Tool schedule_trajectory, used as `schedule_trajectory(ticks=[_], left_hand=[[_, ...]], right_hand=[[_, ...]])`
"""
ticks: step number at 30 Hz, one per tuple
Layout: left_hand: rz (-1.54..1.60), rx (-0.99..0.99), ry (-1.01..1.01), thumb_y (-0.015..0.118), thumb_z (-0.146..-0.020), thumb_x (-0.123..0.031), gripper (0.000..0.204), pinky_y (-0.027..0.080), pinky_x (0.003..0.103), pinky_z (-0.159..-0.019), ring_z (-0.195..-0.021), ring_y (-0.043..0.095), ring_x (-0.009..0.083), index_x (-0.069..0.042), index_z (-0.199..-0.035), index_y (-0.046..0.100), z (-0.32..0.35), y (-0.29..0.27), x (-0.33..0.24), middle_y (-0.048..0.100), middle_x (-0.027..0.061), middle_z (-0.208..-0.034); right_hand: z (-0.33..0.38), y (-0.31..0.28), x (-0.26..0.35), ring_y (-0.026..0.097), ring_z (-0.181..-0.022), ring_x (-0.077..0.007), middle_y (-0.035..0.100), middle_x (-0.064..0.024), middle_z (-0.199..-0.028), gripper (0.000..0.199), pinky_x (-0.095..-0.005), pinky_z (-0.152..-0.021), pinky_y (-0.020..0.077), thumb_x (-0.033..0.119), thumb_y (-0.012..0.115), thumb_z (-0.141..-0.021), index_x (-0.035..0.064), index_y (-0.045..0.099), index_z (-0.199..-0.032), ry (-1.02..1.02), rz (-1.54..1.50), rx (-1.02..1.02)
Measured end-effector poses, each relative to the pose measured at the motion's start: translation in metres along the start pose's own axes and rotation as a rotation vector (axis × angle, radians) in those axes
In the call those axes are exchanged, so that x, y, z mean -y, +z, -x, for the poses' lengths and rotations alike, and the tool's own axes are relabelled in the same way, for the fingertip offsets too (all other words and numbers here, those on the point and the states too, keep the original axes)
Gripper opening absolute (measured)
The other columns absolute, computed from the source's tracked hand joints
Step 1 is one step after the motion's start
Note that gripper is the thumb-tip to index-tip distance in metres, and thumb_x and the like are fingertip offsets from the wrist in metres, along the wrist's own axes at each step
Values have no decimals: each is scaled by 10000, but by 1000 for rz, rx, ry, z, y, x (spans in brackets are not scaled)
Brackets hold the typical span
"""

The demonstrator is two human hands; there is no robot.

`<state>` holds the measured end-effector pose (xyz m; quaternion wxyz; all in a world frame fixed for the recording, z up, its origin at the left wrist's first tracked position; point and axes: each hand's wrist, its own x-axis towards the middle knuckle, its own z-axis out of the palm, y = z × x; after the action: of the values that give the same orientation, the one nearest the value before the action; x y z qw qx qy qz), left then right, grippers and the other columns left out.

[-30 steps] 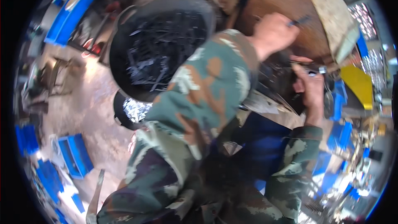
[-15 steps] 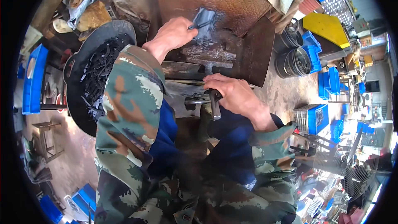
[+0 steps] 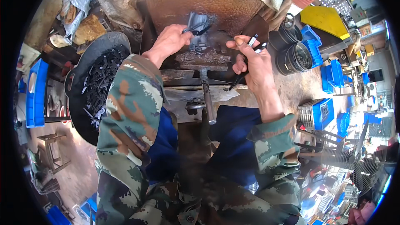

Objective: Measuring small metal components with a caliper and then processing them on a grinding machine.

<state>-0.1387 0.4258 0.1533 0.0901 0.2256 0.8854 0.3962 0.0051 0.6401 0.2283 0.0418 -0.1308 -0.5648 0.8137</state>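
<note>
My left hand (image 3: 171, 41) is closed on a thin dark metal piece (image 3: 199, 29), held against a wet bluish-grey block-like surface (image 3: 198, 19) in front of a rusty brown plate. To its right, my right hand (image 3: 256, 66) is raised with bent fingers around dark narrow strips (image 3: 252, 40). Shiny ends show above the fingers, and a black tip points down below the palm. Between my hands, a metal rod (image 3: 209, 104) sticks out toward me from the wet, grimy rest (image 3: 204, 60); neither hand touches it.
A black basin (image 3: 75, 100) heaped with flat black pieces (image 3: 100, 79) stands at my left. Dark buckets (image 3: 293, 60), blue bins (image 3: 323, 114) and a yellow panel (image 3: 325, 21) are on the right. A fan (image 3: 354, 154) stands at lower right. Sacking (image 3: 118, 0) hangs at the back.
My right hand has left the metal rod and risen to the right, with dark strips now visible in it. My left hand stays at the grey surface; the view has shifted slightly.
</note>
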Motion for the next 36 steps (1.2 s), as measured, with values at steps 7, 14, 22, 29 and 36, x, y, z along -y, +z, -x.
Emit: schedule_trajectory(ticks=[7,14,22,29,36], left_hand=[[770,202,-28,574,-959,-276,265,294,196,-523,-571,370,31,-62,-1041,708,31,-17,-72,637,-25,-754],[810,240,-18,590,-955,-296,297,265,211,-488,-531,347,27,-31,-1056,680,40,-18,-69,647,7,-750],[710,154,-47,540,-970,-298,377,286,208,-473,-522,361,42,24,-1136,645,21,-21,-33,698,22,-850],[474,40,-247,518,-939,-206,322,334,238,-500,-559,428,65,-2,-1153,646,7,-9,7,656,26,-850],[266,176,-125,610,-879,-156,233,433,320,-599,-615,541,153,12,-1009,707,1,5,26,599,66,-683]], right_hand=[[-15,21,-13,483,-453,-106,673,-109,-893,208,-289,-422,436,132,639,-952,-4,584,-1100,-92,-66,-48],[-19,41,-22,471,-425,-97,600,-54,-691,203,-273,-404,423,132,658,-944,-7,582,-1070,-194,-15,-40],[-21,33,-23,480,-420,-111,590,-79,-749,153,-296,-403,443,107,626,-954,-14,587,-1039,-159,-31,-91],[-21,6,-14,570,-608,-156,636,-87,-878,162,-384,-645,529,194,573,-990,40,593,-1033,-30,-260,-64],[-20,-9,-11,656,-912,-301,620,-123,-976,185,-505,-880,566,227,530,-1012,45,551,-1043,-3,-374,-166]])
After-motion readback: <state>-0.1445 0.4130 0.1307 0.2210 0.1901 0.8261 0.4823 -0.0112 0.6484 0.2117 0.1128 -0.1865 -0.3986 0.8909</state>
